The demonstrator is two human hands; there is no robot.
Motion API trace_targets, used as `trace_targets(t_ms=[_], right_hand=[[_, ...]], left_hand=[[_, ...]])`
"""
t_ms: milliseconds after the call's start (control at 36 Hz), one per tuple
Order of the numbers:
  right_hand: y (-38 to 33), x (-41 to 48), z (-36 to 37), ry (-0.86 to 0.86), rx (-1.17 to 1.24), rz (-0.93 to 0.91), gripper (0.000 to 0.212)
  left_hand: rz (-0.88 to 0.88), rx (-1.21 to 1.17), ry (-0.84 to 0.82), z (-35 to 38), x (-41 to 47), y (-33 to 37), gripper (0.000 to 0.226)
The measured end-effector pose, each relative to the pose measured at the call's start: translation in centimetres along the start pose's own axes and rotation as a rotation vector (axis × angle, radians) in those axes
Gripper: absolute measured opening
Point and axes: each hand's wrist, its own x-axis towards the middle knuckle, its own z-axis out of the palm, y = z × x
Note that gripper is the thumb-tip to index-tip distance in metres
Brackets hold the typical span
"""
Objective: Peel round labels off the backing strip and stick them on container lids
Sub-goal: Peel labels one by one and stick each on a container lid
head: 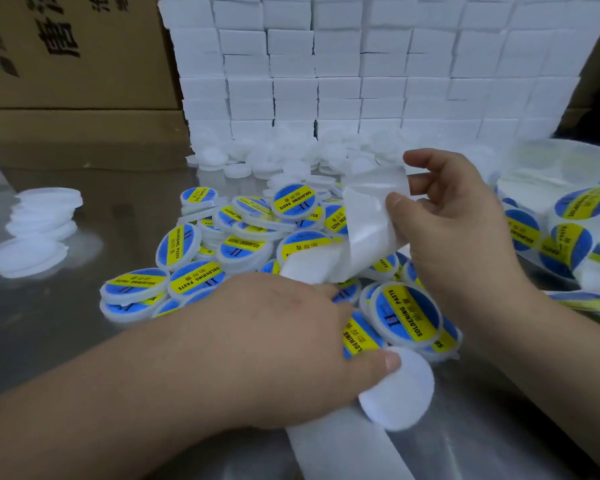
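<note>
The right hand (465, 223) pinches at its edge the white paper backing strip (364, 233), probably light and floppy, while the left hand (284, 334) grips a blank white round lid (406, 396)

One left hand (284, 327), one right hand (454, 216), one backing strip (368, 233), dozens of labelled lids (407, 313).

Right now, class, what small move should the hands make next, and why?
Probably draw the strip further on with the right hand: the stretch in view looks bare, with nothing to peel, while the left hand holds a plain white lid ready.
</note>
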Motion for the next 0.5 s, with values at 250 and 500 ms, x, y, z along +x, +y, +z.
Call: trace_targets(t_ms=[250, 500], right_hand=[[-0.2, 0.1, -0.3, 0.056, -0.024, 0.006, 0.046], [-1.5, -0.2, -0.8, 0.018, 0.08, -0.133, 0.053]], left_hand=[[0.022, -0.543, 0.689, -0.8, -0.1, -0.6, 0.053], [-0.223, -1.152, 0.849, -0.8, 2.9, -3.4, 0.057]])
